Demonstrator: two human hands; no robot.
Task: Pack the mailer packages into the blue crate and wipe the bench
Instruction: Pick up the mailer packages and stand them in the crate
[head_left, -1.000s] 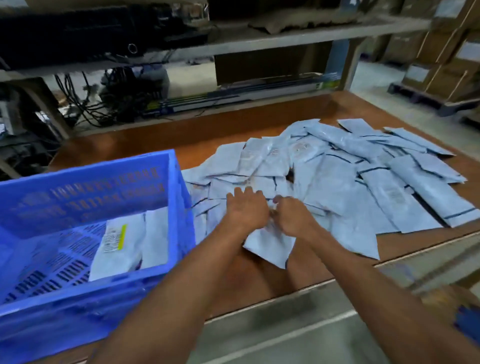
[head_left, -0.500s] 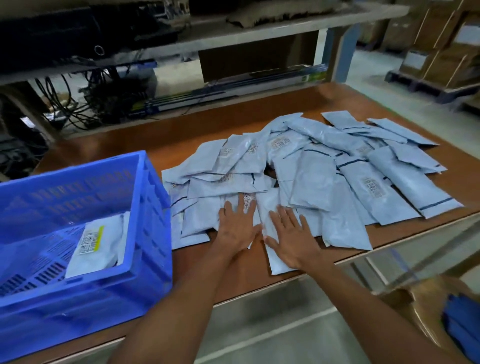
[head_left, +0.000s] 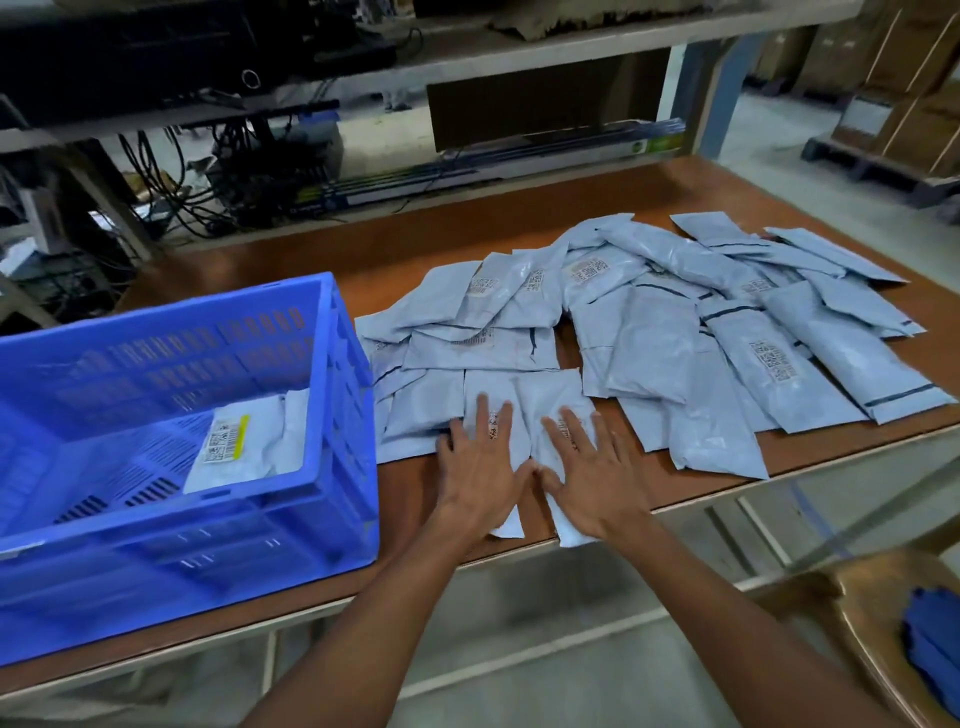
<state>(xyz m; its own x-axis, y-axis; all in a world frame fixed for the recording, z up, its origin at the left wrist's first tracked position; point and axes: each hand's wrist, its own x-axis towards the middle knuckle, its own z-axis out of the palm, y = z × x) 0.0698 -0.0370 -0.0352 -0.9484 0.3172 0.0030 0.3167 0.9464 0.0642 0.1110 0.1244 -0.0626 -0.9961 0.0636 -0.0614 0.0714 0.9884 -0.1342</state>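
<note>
Head view: left hand (head_left: 480, 467) and right hand (head_left: 592, 478) lie flat on two mailers (head_left: 550, 395) just right of the crate (head_left: 349, 415).
Fingers are spread, thumbs nearly touching, and each palm presses one pouch whose long axis runs away from the bench (head_left: 493, 223) edge. The left hand is nearer the crate, so the lift likely goes leftward over its rim. The mailers are thin, slick, crinkled grey-blue plastic with printed labels. The pile (head_left: 675, 332) overlaps further right, and one packed mailer (head_left: 234, 447) lies inside the slotted crate.

mailers (head_left: 654, 338): pale-blue, overlapping heap, flat on bench (head_left: 415, 244) mid/right
crate (head_left: 353, 441): blue, upright, bench left; 1 white pkg (head_left: 249, 447) inside
</note>
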